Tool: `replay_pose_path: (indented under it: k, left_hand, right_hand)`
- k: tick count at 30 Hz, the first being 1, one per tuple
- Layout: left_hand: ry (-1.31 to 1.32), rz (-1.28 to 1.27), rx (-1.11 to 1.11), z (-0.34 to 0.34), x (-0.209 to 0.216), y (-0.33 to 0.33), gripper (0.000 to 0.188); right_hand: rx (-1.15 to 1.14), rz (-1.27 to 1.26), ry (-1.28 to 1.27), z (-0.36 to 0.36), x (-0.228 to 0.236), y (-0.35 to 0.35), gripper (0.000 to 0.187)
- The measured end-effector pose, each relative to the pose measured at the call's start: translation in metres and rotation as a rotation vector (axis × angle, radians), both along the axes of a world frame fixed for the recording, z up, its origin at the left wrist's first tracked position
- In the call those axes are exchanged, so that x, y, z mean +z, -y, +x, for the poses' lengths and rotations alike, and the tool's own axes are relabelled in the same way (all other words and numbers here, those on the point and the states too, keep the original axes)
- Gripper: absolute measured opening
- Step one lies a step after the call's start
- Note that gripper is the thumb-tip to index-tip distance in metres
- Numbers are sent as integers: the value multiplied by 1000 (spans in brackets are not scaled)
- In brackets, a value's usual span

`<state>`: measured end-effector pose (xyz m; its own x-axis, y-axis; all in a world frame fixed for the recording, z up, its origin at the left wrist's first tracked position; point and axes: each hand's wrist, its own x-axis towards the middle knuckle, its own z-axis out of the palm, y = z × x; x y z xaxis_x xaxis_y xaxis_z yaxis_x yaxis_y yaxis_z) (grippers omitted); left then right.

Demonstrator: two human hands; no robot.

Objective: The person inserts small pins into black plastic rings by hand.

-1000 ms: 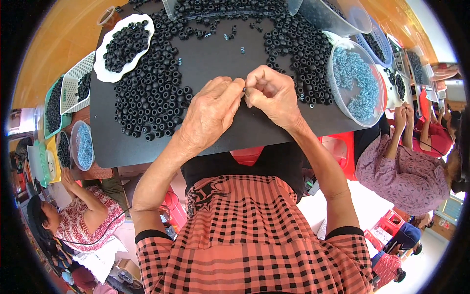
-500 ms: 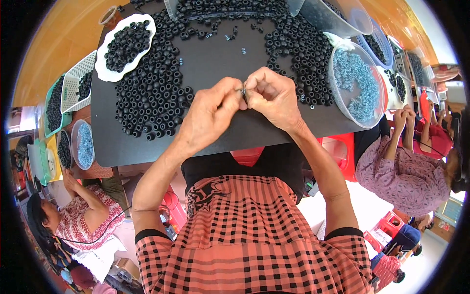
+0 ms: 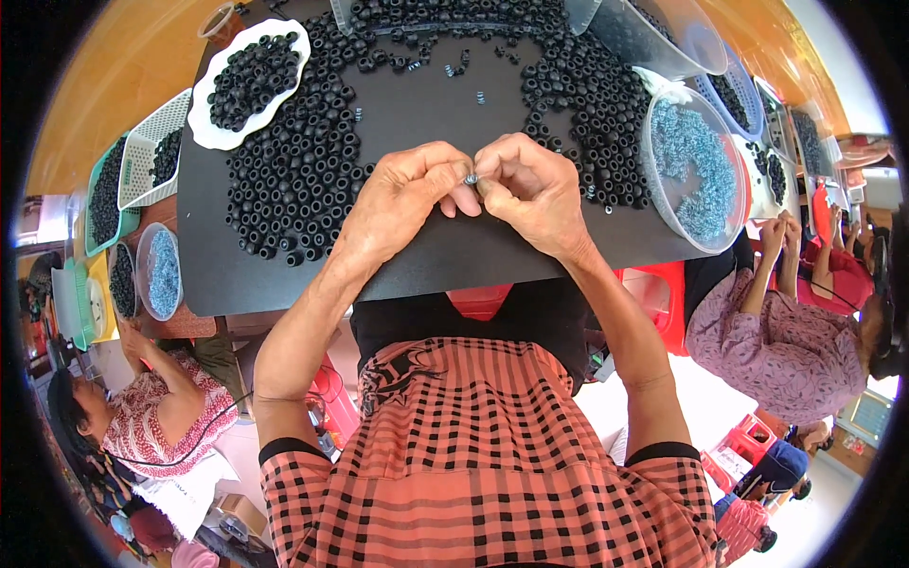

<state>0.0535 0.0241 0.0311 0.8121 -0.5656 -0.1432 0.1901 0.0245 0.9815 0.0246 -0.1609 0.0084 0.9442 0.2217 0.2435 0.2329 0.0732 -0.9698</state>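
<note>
Above the dark table my left hand and my right hand meet, fingertips close together. A small metal coil spring shows between them, pinched by the thumb and finger of my left hand. My right hand is closed in a pinch at the spring's other side; whatever lies in its fingertips is mostly hidden. Hollow black plastic pieces lie spread to the left of my hands, and more black pieces lie to the right. A round clear tub holds many bluish coil springs.
A white scalloped plate of black pieces stands at the far left, near a white basket. Clear bins stand at the back right. One co-worker sits at left, another at right. Loose springs lie beyond my hands.
My left fingers have shifted, with the lower fingers now extending below the spring. The spring shows more plainly between the fingertips. The view has moved slightly.
</note>
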Motion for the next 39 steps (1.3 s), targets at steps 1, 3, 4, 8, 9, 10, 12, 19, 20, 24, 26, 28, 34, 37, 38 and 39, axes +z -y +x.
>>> replay_pose_path:
  k: [1,3,4,8,9,10,12,19,20,24,26,28,34,37,38,39]
  left_hand:
    - [1,1,0,-1,-1,1,22]
    - [72,-16,77,-5,-5,3,21]
    - [72,-16,76,-6,-6,4,21]
    - [175,20,142,-9,-7,8,21]
    - [197,48,147,-10,-6,8,21]
    - [196,49,146,-11,-6,8,21]
    - [302,139,136,-11,-5,7,16]
    - [692,305,185,-19,1,13,15]
    - [777,321,188,-17,0,14,15]
    - [716,320,116,-14,-4,7,16]
    - [603,285,103,-13,0,5,11]
    - [492,246,87,-12,3,6,7]
    - [597,273,125,-14,3,6,7]
    - [594,290,134,-14,1,4,7]
    - [568,260,103,-14,0,3,7]
    - [543,229,70,-13,0,3,7]
  right_hand:
    - [2,50,-38,0,2,-1,17]
    - [2,101,-76,-1,4,-3,18]
    - [6,54,-50,-1,5,-3,18]
    - [-34,-15,-54,-1,4,-3,16]
    - [-35,-14,-54,0,4,-3,16]
    - [-35,-29,-67,0,4,-3,14]
    - [-37,-45,-80,0,4,-2,13]
    - [-96,8,-112,2,0,1,11]
    - [-93,-35,-108,2,0,2,10]
    - [-62,17,-182,3,7,2,8]
    - [-50,77,-171,2,10,-1,13]
    - [-65,68,-125,1,6,-3,15]
    - [-46,30,-68,1,3,-2,17]
    - [-30,-2,-69,0,5,-1,17]
    - [-30,-34,-58,0,5,-1,17]
    - [-32,-35,-58,0,5,-1,17]
